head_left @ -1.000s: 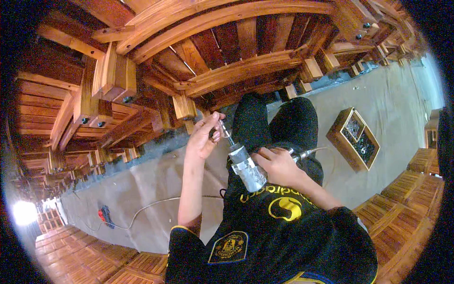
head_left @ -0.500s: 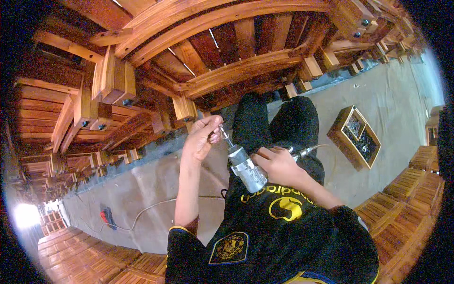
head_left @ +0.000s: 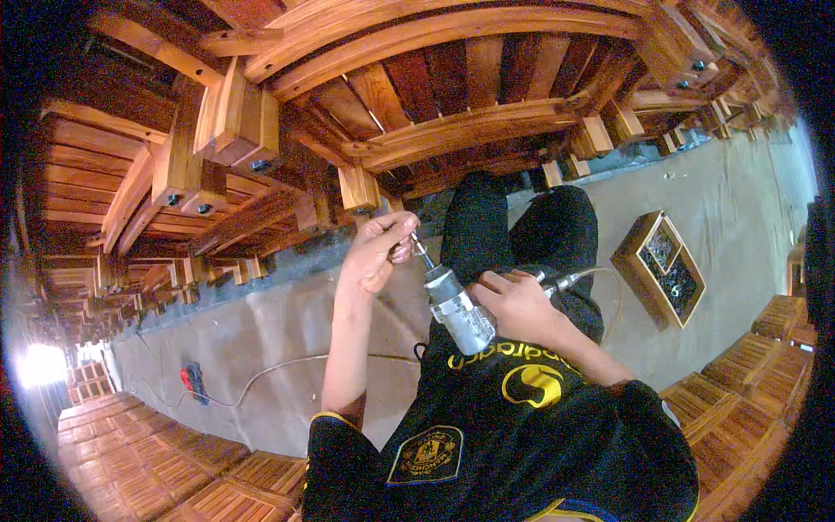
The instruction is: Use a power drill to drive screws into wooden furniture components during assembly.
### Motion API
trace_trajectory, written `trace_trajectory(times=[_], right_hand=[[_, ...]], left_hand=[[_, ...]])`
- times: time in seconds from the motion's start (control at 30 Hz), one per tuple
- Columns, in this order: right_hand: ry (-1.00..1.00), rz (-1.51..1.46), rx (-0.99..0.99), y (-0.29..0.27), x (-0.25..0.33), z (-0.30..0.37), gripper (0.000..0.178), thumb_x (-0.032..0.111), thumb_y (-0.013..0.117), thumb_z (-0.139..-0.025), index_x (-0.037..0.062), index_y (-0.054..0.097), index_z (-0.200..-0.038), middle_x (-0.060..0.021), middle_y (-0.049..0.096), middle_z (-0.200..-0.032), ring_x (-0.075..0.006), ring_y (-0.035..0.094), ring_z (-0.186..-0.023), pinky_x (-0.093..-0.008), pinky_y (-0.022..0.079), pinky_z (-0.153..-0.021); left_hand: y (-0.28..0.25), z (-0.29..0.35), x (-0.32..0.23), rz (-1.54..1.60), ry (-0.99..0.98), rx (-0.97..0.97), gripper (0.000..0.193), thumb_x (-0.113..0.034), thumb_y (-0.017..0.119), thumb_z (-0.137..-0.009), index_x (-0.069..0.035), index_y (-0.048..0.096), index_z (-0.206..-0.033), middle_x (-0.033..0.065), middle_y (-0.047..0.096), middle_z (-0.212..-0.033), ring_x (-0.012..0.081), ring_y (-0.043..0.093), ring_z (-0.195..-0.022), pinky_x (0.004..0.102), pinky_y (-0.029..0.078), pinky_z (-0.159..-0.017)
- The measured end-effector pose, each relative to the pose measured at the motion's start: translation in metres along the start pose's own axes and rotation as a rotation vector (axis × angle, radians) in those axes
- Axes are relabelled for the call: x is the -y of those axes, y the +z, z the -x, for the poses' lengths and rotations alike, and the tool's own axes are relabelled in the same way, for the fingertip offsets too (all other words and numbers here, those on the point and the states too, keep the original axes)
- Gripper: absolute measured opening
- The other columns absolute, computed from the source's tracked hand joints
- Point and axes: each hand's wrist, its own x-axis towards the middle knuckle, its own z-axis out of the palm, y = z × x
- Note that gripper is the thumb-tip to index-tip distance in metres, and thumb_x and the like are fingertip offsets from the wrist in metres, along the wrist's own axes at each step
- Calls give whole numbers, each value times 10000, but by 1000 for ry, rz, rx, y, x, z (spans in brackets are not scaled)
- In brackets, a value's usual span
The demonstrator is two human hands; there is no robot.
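Note:
My right hand (head_left: 513, 304) is wrapped round a silver and grey air-powered driver (head_left: 461, 317), which tilts up and to the left above my lap. A thin metal bit (head_left: 423, 250) sticks out of its nose. At the tip of that bit, my left hand (head_left: 383, 248) is closed in a pinch. Whether a small fastener sits between those fingertips is hidden. Just beyond the left hand is the square end of a wooden leg (head_left: 358, 189) of the slatted furniture.
Slatted wooden furniture (head_left: 470, 130) with curved rails fills the far side. On the floor to the right lies an open wooden box (head_left: 644, 270) of dark hardware. An air hose (head_left: 278, 376) and a red and black object (head_left: 193, 383) lie at left. Stacked wooden slatted panels (head_left: 156, 452) line the near side.
The whole view has shifted slightly, so the furniture appears farther right. Both hands keep their hold, the left at the bit tip and the right on the driver.

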Motion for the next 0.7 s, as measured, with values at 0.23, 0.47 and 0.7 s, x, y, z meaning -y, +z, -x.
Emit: trace_trajectory(times=[0.23,0.47,0.7], right_hand=[[-110,21,-20,-9,-4,-8,245,161,600,-657,78,540,-880,-82,507,-784,-268,579,-659,-380,482,-608],[-182,58,-51,-31,3,-11,242,120,603,-649,72,541,-878,-82,505,-784,-275,583,-652,-391,483,-578],[-243,102,-68,-48,6,-12,343,133,643,-621,78,542,-945,-85,523,-842,-271,598,-677,-403,487,-614]], left_hand=[[4,14,-8,52,99,-10,172,-180,647,-841,-17,598,-859,-31,473,-589,47,383,-484,191,284,-435],[28,39,-24,31,141,-89,144,-129,631,-847,12,601,-852,-41,447,-578,35,362,-468,177,268,-424],[78,64,-39,-149,396,-330,162,-145,653,-833,16,643,-830,-43,511,-600,17,395,-507,182,293,-449]])
